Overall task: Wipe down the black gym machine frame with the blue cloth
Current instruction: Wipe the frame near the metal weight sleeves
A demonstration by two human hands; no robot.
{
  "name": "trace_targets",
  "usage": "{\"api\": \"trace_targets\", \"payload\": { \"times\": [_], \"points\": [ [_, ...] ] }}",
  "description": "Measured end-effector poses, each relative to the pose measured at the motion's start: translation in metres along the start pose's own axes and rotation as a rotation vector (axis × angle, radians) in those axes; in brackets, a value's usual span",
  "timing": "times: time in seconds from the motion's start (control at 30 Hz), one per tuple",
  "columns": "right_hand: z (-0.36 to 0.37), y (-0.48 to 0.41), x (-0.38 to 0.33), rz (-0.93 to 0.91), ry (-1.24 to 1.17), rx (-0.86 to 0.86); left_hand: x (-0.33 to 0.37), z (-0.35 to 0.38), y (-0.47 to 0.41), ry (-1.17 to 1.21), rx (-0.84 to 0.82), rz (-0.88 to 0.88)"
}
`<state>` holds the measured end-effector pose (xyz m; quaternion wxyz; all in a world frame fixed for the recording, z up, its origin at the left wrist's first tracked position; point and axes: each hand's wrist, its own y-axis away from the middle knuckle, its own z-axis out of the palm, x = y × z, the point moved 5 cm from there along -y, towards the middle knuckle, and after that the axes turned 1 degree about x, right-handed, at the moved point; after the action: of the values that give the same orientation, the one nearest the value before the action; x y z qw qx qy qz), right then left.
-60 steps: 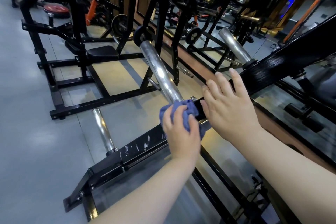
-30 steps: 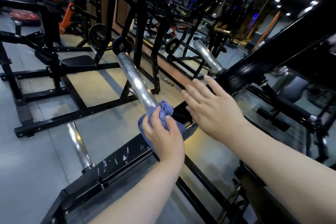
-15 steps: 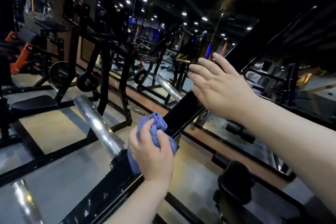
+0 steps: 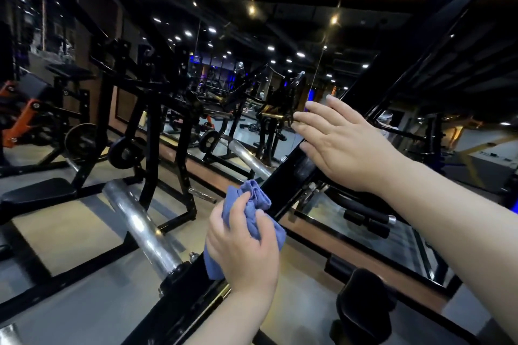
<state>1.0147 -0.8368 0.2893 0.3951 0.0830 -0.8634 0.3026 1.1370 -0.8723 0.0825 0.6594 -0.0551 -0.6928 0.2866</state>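
Two hands at work. Nearest, left hand [image 4: 246, 249], fingers curled round the bunched blue cloth [image 4: 253, 206], presses it to the low part of the sloping black frame beam [image 4: 286, 176], just beside a chrome sleeve [image 4: 140, 218]. Further up, right hand [image 4: 344, 145] rests against the beam, fingers straight, slightly spread. Judgement: wipe partway; long upper stretch likely not yet done

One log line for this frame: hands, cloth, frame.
left hand: grips blue cloth against black frame beam | right hand: open, on beam above cloth | phase: wipe
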Motion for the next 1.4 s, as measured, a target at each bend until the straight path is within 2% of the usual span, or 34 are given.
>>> {"api": "trace_targets", "payload": {
  "times": [0.07, 0.2, 0.3, 0.37, 0.43, 0.53, 0.67, 0.77, 0.9, 1.0, 1.1, 1.27, 1.4],
  "points": [
    [0.002, -0.002, -0.001, 0.005, 0.001, 0.020, 0.026, 0.008, -0.012, 0.023, -0.001, 0.028],
    [0.001, -0.003, 0.000, -0.012, -0.033, 0.057, 0.077, 0.027, -0.034, 0.051, -0.091, 0.244],
    [-0.001, -0.004, -0.002, -0.020, -0.051, 0.066, 0.073, 0.023, -0.030, 0.016, -0.128, 0.323],
    [0.001, -0.003, -0.004, -0.012, -0.045, 0.074, 0.053, 0.015, -0.021, 0.023, -0.092, 0.283],
    [0.003, -0.005, -0.004, -0.016, -0.029, 0.050, 0.039, 0.012, -0.019, 0.052, -0.044, 0.154],
    [0.002, -0.008, 0.005, -0.040, -0.024, -0.008, 0.054, 0.018, -0.024, 0.062, 0.002, 0.044],
    [-0.007, -0.010, 0.023, 0.078, -0.001, -0.005, 0.097, 0.031, -0.036, 0.057, -0.072, 0.165],
    [-0.003, -0.012, 0.017, 0.070, -0.046, -0.043, 0.101, 0.030, -0.033, 0.015, -0.088, 0.238],
    [-0.014, -0.014, 0.037, 0.035, -0.045, -0.067, 0.110, 0.035, -0.049, 0.069, -0.166, 0.155],
    [-0.018, -0.017, 0.057, 0.160, 0.048, -0.015, 0.148, 0.049, -0.067, 0.078, -0.229, 0.208],
    [-0.016, -0.021, 0.056, 0.190, 0.030, 0.018, 0.166, 0.054, -0.072, 0.088, -0.206, 0.257],
    [-0.027, -0.015, 0.074, 0.080, -0.051, -0.070, 0.150, 0.051, -0.056, 0.041, -0.148, 0.302],
    [-0.028, -0.017, 0.091, 0.219, 0.015, -0.051, 0.176, 0.062, -0.071, 0.056, -0.168, 0.258]
  ]
}}
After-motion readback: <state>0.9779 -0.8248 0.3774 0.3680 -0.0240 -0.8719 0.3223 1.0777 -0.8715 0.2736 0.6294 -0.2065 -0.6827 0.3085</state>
